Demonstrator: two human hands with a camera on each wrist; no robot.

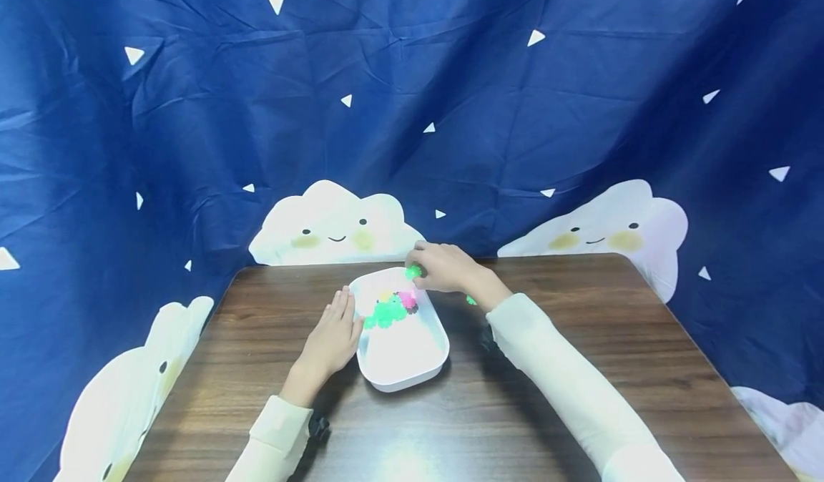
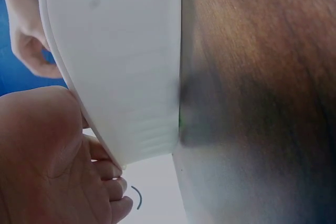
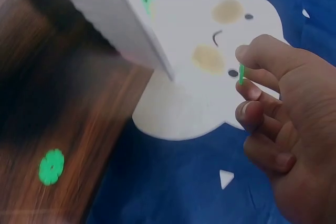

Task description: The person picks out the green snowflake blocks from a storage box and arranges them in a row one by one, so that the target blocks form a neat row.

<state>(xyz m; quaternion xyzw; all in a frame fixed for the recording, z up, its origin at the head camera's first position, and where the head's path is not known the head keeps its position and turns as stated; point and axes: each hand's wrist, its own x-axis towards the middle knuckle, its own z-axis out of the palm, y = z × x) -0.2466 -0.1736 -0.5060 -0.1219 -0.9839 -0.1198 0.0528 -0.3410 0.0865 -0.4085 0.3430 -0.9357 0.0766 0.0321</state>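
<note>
A white tray (image 1: 407,353) holds several green discs (image 1: 388,312), with a pink disc (image 1: 408,299) and a bit of yellow (image 1: 385,295) beside them. My left hand (image 1: 331,337) lies along the tray's left rim with fingers straight; the left wrist view shows its palm (image 2: 42,156) at the rim. Over the tray's far right corner, my right hand (image 1: 445,267) pinches a green notched disc (image 3: 241,74), seen edge-on in the right wrist view between thumb and fingertips. Another green disc (image 3: 51,167) lies flat on the table to the right of the tray, partly hidden by the right forearm in the head view.
The brown wooden table (image 1: 547,382) ends at a back edge just beyond the tray. Behind it hangs a blue curtain (image 1: 450,60) with white clouds and triangles. A dark band (image 1: 318,427) shows at the left wrist.
</note>
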